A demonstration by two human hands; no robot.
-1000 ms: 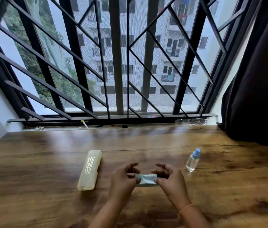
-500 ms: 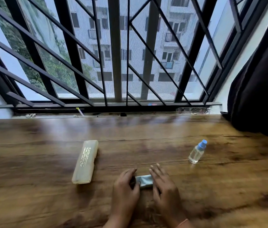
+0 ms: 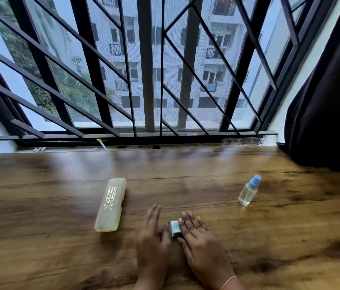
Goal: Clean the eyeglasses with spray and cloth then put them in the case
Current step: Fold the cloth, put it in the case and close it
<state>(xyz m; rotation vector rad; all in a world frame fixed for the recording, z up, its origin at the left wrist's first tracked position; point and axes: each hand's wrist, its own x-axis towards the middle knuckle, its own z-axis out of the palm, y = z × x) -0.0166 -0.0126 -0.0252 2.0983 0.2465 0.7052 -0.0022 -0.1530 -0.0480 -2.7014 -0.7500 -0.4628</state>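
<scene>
A small folded pale-blue cloth [image 3: 175,228] lies on the wooden table [image 3: 185,174] between my hands. My right hand [image 3: 198,239] lies flat, fingers straight, covering the cloth's right part. My left hand [image 3: 153,231] hovers just left of the cloth, fingers straight and blurred. A closed yellowish translucent glasses case [image 3: 110,205] lies to the left of my hands. A clear spray bottle [image 3: 248,191] with a blue cap stands upright to the right. No eyeglasses are visible.
A barred window [image 3: 144,80] runs along the table's far edge, with small bits of debris on its sill. A dark curtain [image 3: 328,101] hangs at the right, touching the table's back corner. White wall stands at the left.
My hands went from pinching the cloth above the table to laying it down. My right hand now lies flat on it and my left has come off to the left.
</scene>
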